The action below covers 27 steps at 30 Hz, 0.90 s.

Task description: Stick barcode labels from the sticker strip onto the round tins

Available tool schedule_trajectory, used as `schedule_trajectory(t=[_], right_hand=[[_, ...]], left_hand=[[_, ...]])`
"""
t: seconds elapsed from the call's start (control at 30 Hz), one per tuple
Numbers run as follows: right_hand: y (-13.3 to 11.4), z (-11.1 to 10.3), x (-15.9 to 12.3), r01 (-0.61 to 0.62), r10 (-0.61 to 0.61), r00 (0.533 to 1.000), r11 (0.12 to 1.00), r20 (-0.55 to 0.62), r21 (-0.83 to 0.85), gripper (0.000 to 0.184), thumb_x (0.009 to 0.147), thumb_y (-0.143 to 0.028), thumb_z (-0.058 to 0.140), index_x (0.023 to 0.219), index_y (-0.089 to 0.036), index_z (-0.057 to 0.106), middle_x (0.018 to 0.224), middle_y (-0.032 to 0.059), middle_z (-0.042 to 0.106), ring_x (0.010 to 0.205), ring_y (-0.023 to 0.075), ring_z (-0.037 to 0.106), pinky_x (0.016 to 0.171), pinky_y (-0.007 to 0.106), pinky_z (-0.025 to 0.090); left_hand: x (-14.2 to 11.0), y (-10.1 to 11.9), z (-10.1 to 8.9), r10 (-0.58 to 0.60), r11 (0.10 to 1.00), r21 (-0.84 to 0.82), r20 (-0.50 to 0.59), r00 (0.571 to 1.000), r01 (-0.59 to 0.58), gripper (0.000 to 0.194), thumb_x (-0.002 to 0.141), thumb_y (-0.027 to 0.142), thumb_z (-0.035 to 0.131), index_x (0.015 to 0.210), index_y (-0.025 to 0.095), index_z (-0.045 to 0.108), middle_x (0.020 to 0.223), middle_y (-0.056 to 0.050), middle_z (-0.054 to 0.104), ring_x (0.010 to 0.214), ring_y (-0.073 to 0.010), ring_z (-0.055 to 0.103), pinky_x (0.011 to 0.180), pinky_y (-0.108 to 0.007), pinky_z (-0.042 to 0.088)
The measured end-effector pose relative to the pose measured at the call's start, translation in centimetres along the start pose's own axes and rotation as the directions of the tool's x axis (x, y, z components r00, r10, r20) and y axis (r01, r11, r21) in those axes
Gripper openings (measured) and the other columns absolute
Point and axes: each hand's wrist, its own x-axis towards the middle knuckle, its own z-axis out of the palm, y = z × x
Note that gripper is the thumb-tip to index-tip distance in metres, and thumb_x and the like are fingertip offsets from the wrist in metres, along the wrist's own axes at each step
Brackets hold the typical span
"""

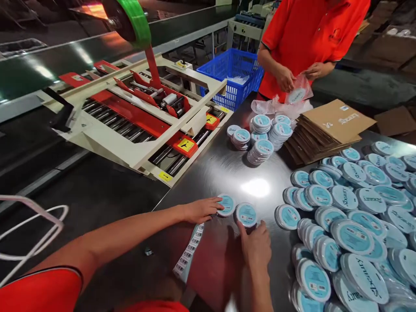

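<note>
Two round, flat containers with pale blue labels sit side by side on the steel table: a left container (226, 205) and a right container (246, 215). My left hand (202, 210) stretches its fingers out flat, the tips resting on the near-left edge of the left container. Below that hand a strip of barcode stickers (189, 255) hangs toward the table's near edge. My right hand (257, 245) is at the near side of the right container, thumb at its rim and fingers spread apart. Neither hand grips anything that I can see.
Many similar containers (352, 236) are heaped on the right, with smaller stacks (261, 149) farther back. Flattened cardboard boxes (338, 119) lie beyond. A co-worker (308, 47) holds a container in pink wrap. A roller taping machine (139, 117) and blue crate (232, 67) stand left.
</note>
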Motion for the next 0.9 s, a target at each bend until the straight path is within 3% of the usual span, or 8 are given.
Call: schedule_trajectory(t=[0.1, 0.2, 0.33, 0.5, 0.6, 0.77, 0.83, 0.9], right_hand=[[3.8, -1.7, 3.8, 0.091, -0.093, 0.990, 0.996, -0.109, -0.022, 0.075, 0.088, -0.059, 0.040, 0.142, -0.007, 0.049, 0.131, 0.0350, 0.059, 0.116, 0.0440, 0.061, 0.088, 0.051, 0.047], [6.2, -2.3, 5.4, 0.074, -0.082, 0.986, 0.995, -0.148, -0.061, 0.064, 0.089, -0.046, 0.042, 0.141, -0.010, 0.053, 0.142, 0.0343, 0.053, 0.118, 0.0461, 0.060, 0.087, 0.056, 0.046], [4.6, -1.4, 2.2, 0.102, -0.106, 0.991, 0.993, -0.078, -0.062, 0.053, 0.092, -0.038, 0.042, 0.142, -0.023, 0.053, 0.141, 0.0253, 0.058, 0.111, 0.0416, 0.065, 0.080, 0.052, 0.050], [4.3, -2.4, 0.9, 0.211, -0.214, 0.977, 0.967, -0.005, -0.146, 0.059, 0.092, -0.042, 0.050, 0.146, -0.020, 0.048, 0.138, 0.0236, 0.060, 0.119, 0.0414, 0.062, 0.090, 0.049, 0.052], [5.3, -3.8, 2.3, 0.379, -0.360, 0.924, 0.907, 0.128, -0.182, 0.064, 0.091, -0.033, 0.054, 0.152, -0.018, 0.041, 0.155, 0.0219, 0.047, 0.133, 0.0403, 0.054, 0.099, 0.047, 0.049], [5.6, -4.8, 1.1, 0.244, -0.188, 0.929, 0.958, 0.318, -0.149, 0.072, 0.087, -0.020, 0.057, 0.154, -0.007, 0.034, 0.148, 0.0289, 0.052, 0.116, 0.0315, 0.066, 0.093, 0.039, 0.052], [7.1, -5.9, 0.7, 0.194, -0.172, 0.965, 0.976, 0.199, -0.097, 0.068, 0.091, -0.027, 0.054, 0.153, -0.006, 0.035, 0.143, 0.0281, 0.055, 0.122, 0.0328, 0.062, 0.096, 0.040, 0.050], [9.5, -7.6, 1.5, 0.060, -0.065, 0.997, 0.991, -0.045, -0.121, 0.064, 0.095, -0.036, 0.047, 0.149, -0.004, 0.040, 0.142, 0.0302, 0.054, 0.128, 0.0381, 0.055, 0.100, 0.046, 0.047]], left_hand=[[0.1, -0.1, -0.7, -0.043, 0.997, -0.058, 0.001, 0.999, 0.043, 0.011, 0.084, 0.015, 0.069, 0.093, 0.021, 0.070, 0.127, -0.004, 0.070, 0.150, -0.0248, 0.038, 0.133, -0.043, 0.012], [-0.1, 1.3, -0.8, -0.091, 0.993, -0.076, -0.036, 0.995, 0.088, 0.013, 0.084, 0.014, 0.068, 0.095, 0.021, 0.070, 0.131, -0.004, 0.069, 0.151, -0.0258, 0.036, 0.132, -0.046, 0.013], [0.6, 5.5, 1.0, -0.022, 0.997, -0.071, -0.063, 0.998, 0.018, 0.014, 0.086, 0.011, 0.064, 0.098, 0.019, 0.067, 0.149, -0.010, 0.056, 0.151, -0.0279, 0.037, 0.129, -0.049, 0.024], [4.8, 10.5, 5.1, 0.063, 0.984, -0.159, -0.080, 0.995, -0.075, 0.012, 0.086, 0.013, 0.065, 0.097, 0.017, 0.065, 0.154, -0.015, 0.050, 0.145, -0.0277, 0.046, 0.122, -0.042, 0.039], [7.9, 11.7, 6.7, -0.043, 0.957, -0.290, -0.117, 0.992, 0.007, 0.003, 0.088, 0.015, 0.064, 0.090, 0.018, 0.064, 0.151, -0.015, 0.053, 0.143, -0.0287, 0.049, 0.120, -0.044, 0.041], [10.3, 11.3, 7.3, -0.345, 0.864, -0.417, -0.082, 0.935, 0.283, 0.011, 0.089, 0.018, 0.065, 0.079, 0.018, 0.060, 0.150, -0.015, 0.054, 0.140, -0.0293, 0.052, 0.110, -0.041, 0.050], [10.6, 11.5, 7.5, -0.367, 0.884, -0.356, -0.125, 0.922, 0.303, 0.005, 0.091, 0.018, 0.061, 0.086, 0.018, 0.063, 0.151, -0.014, 0.055, 0.141, -0.0288, 0.050, 0.113, -0.043, 0.047], [11.0, 12.3, 8.1, -0.301, 0.937, -0.240, -0.174, 0.938, 0.256, 0.010, 0.093, 0.017, 0.058, 0.099, 0.017, 0.065, 0.152, -0.014, 0.053, 0.141, -0.0295, 0.049, 0.118, -0.048, 0.042]])
